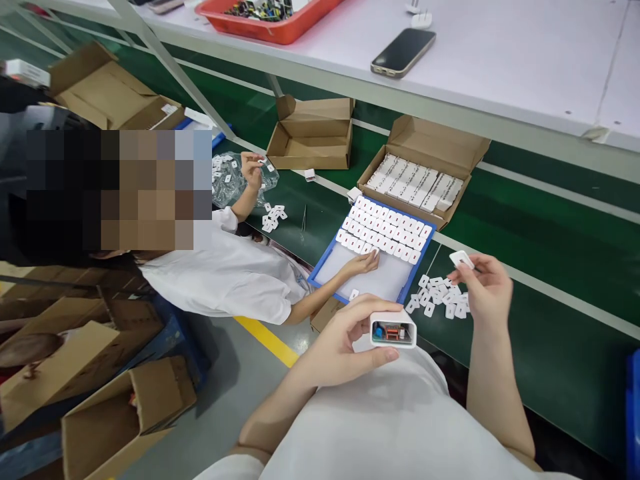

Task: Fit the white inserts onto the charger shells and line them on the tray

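Note:
My left hand [345, 347] is wrapped round a white charger housing [393, 331]. Its open end faces me, and a circuit board with blue and orange parts shows inside. Off to the right and a little higher, my right hand [487, 290] pinches a small white plastic cover [461, 260] between thumb and fingers. Below that cover lies a loose pile of similar white covers [440, 297] on the green bench. The housing and the held cover are well apart.
A co-worker [240, 267] on the left reaches over a blue-rimmed tray [320, 267] with rows of white pieces. Behind it stand a carton of white units [410, 183] and another carton [310, 143]. Above, a shelf [500, 73] bears a phone [404, 52] and a red bin [280, 30].

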`<state>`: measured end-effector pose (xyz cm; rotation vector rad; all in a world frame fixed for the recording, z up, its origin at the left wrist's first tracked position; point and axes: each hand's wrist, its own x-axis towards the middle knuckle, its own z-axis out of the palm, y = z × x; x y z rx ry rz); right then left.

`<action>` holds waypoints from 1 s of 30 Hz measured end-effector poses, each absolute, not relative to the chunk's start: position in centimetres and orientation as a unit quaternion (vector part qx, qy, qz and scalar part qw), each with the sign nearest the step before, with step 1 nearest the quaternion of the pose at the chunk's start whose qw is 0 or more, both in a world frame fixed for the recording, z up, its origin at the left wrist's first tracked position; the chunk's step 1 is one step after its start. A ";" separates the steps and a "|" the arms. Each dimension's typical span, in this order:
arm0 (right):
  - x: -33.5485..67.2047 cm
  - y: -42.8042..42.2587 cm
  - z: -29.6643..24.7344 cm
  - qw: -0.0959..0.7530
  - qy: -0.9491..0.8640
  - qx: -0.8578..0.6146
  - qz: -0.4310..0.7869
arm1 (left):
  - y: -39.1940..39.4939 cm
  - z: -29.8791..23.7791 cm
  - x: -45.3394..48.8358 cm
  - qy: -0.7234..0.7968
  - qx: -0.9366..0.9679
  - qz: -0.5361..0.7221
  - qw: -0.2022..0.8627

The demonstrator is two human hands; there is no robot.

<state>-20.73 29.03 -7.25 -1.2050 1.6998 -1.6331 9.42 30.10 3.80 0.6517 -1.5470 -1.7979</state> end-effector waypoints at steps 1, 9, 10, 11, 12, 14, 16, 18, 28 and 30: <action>-19.6 30.1 -5.0 0.203 0.575 -0.465 -0.643 | 30.0 3.9 9.3 -0.597 0.246 -0.689 0.330; -12.9 35.2 3.8 0.014 0.471 -0.587 -0.659 | 29.3 4.2 8.6 -0.626 0.205 -0.688 0.306; -12.6 35.5 4.0 0.015 0.470 -0.587 -0.659 | 29.3 4.1 8.5 -0.626 0.201 -0.690 0.304; -12.4 35.7 4.1 0.022 0.467 -0.585 -0.663 | 29.2 4.1 8.4 -0.626 0.197 -0.692 0.302; -12.2 35.9 4.3 0.032 0.463 -0.581 -0.668 | 29.2 4.0 8.3 -0.626 0.194 -0.694 0.299; -11.8 36.4 4.6 0.060 0.461 -0.571 -0.676 | 29.2 3.9 8.2 -0.625 0.193 -0.697 0.294; -11.4 36.7 4.9 0.080 0.462 -0.581 -0.665 | 29.2 4.0 8.1 -0.626 0.203 -0.697 0.285; -11.0 36.8 5.0 0.088 0.446 -0.628 -0.632 | 29.3 4.1 8.0 -0.624 0.217 -0.695 0.282; -10.4 36.2 4.0 0.031 0.372 -0.763 -0.528 | 29.5 3.7 8.2 -0.600 0.174 -0.727 0.283; -10.4 36.3 4.1 0.026 0.362 -0.767 -0.528 | 29.5 3.7 8.3 -0.601 0.182 -0.728 0.276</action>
